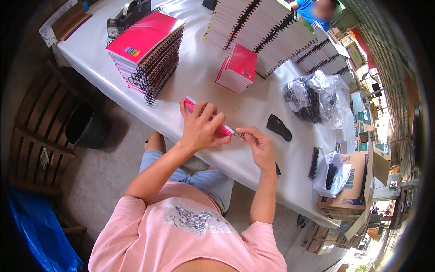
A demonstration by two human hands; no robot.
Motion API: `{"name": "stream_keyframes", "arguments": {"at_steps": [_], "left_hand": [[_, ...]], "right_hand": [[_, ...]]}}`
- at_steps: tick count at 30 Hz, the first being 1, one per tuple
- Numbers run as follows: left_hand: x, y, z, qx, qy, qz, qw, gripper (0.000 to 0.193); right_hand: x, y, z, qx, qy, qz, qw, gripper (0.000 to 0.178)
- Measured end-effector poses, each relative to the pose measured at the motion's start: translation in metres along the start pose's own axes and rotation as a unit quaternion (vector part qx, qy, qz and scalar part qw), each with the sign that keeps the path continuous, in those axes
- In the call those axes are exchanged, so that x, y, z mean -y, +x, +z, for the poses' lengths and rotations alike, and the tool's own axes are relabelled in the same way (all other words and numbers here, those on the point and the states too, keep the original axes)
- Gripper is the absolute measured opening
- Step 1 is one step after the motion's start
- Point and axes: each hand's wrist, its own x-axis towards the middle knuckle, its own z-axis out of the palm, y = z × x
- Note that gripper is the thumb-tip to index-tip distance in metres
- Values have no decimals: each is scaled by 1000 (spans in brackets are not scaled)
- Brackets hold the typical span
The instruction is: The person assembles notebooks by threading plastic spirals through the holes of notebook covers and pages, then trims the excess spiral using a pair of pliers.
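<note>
My left hand [202, 123] grips a red-covered notebook [189, 104] from above, fingers wrapped over it, near the front edge of the table. Just right of it, my right hand [256, 143] pinches a dark spiral binding coil [237, 134] at the notebook's right end. How far the coil runs into the pages is hidden. Beyond my left hand stands a tall stack of red spiral notebooks [145, 38], their black coils facing right. A smaller pile of red-covered page blocks [242, 63] lies farther off. To the right of my right hand rests a small black object [279, 128] of unclear kind.
Tall stacks of spiral-bound books [253, 27] fill the table's far side. Clear plastic bags of black coils [317, 97] lie right, near a cardboard box [349, 177]. A tape dispenser [129, 18] stands far left. A bucket [90, 129] is on the floor; another person [312, 11] is beyond.
</note>
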Motion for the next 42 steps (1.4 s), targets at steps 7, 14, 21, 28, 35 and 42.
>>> {"name": "stream_keyframes", "arguments": {"at_steps": [7, 14, 21, 28, 35, 42], "left_hand": [[4, -2, 1, -15, 21, 19, 999, 50], [2, -9, 5, -1, 32, -4, 999, 53], [10, -9, 5, -4, 29, 11, 1000, 55], [6, -3, 1, -25, -46, 22, 998, 56], [12, -2, -7, -23, -107, -16, 994, 60], [11, 1, -3, -3, -170, -51, 984, 61]], "right_hand": [[22, 5, -4, 129, 71, 224, 963, 24], [17, 0, 6, -2, -184, -64, 981, 23], [13, 6, -4, 47, -45, 146, 987, 23], [-53, -4, -100, -123, -514, 183, 829, 51], [-41, 3, -78, -158, 111, -46, 980, 44], [-8, 19, -6, 25, 125, 48, 991, 28]]}}
